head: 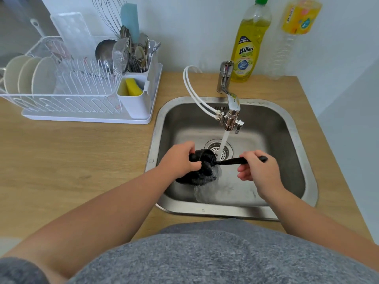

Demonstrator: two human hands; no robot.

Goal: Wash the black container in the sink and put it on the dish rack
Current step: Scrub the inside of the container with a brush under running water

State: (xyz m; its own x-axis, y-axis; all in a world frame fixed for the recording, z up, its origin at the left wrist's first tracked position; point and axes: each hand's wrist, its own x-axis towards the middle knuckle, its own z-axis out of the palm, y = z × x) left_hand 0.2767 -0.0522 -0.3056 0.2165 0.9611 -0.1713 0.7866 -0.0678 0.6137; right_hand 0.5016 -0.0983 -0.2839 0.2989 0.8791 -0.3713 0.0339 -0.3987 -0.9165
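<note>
While water runs from the faucet (231,103), I read both grips as clenched on the work. The left grip (180,160) wraps over the rim of the black container (203,171), just left of the drain (222,150). The right grip (258,169) pinches the outer part of the handle (229,161), just right of the drain; its lower fingers curl loosely beneath and hold nothing.

The container hangs inside the sink (160,128), on the near-left side of the drain, tipped so that water spills from its lower edge. Its long axis, bowl to handle tip, runs left to right across the near side of the drain, close to level. The stream (224,140) lands where bowl meets handle.

Both forearms enter from the near side of the drain and converge on it. The left wrist bends over the bowl.

I judge the rinse step to be in hand. The dish rack (67,99) stands on the counter (82,160), well to the left of and beyond the drain, so the left grip is the nearer one. The transfer would call for lifting clear of the sink rim, then carrying leftward.
</note>
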